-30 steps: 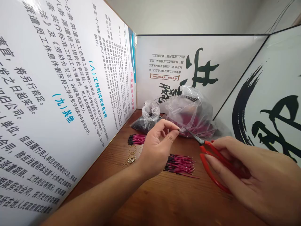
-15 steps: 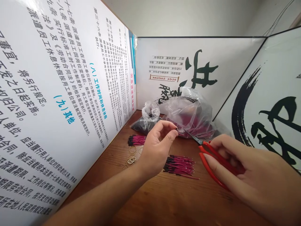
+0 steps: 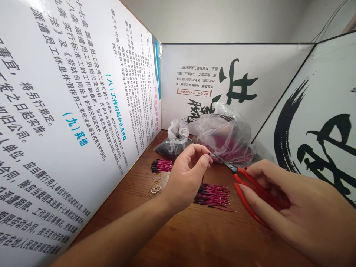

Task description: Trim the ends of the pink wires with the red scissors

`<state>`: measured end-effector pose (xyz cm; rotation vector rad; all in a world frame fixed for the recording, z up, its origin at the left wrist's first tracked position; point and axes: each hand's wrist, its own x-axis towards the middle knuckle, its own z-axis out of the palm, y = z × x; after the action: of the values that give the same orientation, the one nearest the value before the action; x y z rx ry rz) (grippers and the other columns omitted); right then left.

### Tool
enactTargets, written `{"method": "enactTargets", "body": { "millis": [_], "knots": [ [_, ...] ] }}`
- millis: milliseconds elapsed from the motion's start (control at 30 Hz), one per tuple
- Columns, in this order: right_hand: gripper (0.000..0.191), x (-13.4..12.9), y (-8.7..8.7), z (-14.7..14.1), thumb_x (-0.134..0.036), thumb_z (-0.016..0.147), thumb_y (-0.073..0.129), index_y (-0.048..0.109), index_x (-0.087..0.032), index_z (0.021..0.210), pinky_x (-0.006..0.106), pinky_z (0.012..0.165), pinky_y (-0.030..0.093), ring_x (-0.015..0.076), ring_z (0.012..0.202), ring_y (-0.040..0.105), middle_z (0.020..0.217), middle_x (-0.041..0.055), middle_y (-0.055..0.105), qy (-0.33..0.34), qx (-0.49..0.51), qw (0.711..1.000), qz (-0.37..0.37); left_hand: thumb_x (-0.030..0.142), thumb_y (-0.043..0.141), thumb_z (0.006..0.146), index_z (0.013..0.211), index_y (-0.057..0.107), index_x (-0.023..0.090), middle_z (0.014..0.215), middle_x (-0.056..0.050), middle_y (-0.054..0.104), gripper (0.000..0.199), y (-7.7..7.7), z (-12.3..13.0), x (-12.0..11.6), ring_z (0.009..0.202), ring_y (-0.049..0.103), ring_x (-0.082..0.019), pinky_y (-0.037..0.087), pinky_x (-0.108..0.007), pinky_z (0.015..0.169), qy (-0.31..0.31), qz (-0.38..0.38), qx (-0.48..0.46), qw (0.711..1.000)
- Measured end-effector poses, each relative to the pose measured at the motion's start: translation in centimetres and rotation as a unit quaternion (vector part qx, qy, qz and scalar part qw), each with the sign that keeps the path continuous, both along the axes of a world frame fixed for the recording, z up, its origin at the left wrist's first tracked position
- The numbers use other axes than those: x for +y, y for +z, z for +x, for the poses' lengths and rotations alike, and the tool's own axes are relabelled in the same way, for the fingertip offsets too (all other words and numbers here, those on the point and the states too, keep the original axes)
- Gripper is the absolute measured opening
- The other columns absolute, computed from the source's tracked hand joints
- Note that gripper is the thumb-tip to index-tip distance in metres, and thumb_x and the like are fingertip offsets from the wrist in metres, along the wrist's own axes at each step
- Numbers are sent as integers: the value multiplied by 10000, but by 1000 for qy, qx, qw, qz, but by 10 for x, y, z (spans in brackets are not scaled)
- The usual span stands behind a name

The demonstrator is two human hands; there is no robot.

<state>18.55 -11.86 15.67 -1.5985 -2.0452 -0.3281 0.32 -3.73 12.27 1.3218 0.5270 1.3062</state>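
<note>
Scissors (image 3: 226,162) have moved in, their tips now just at the pinched fingertips (image 3: 205,158) of the left hand (image 3: 185,178), which closes thumb and forefinger on a fine wire (image 3: 210,154), barely visible. The right hand (image 3: 289,200) curls firmly around the red handles. The left forearm slants low over the wooden counter (image 3: 211,241), the hand raised just above a bundle of pink-and-black wires (image 3: 213,195).

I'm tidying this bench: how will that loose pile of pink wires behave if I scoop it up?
The pink wires look thin, so the pile will probably feel very light. They seem unbound, so they'd likely slide apart. A few stray ends lie out across the wooden table, suggesting they're fairly flexible.
</note>
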Motion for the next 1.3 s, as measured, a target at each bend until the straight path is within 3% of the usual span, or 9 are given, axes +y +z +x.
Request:
{"method": "enactTargets", "body": {
  "millis": [400,667,900,1300],
  "knots": [
    [300,-2,2,-4,-498,916,507,559,-247,760,250,447,389,137,481,561,582,-13,608,7,-1,999,-31,177,536,903,851,547,169,753,11,546,54,-1,0,-1,733,483,-106,416,-220,703,-3,-7,13,1000],
    [280,-5,2,-8,-501,913,504,574,-253,804,253,422,367,133,428,525,554,-23,591,3,23,999,-33,193,549,896,854,522,190,745,27,457,50,0,-4,-2,640,373,-98,346,-215,571,23,19,31,999],
    [253,-6,4,-7,-475,919,531,562,-250,807,249,397,344,104,370,478,527,-43,576,38,20,998,-44,148,552,884,855,498,193,766,28,449,76,2,-4,-6,679,402,-97,376,-211,620,34,58,35,997],
    [240,-6,4,-6,-467,925,533,558,-253,819,249,392,349,103,381,491,550,-41,589,43,28,997,-60,141,534,882,845,505,202,778,22,461,77,0,-3,-6,700,409,-117,374,-239,659,70,89,61,992]
  ]
}}
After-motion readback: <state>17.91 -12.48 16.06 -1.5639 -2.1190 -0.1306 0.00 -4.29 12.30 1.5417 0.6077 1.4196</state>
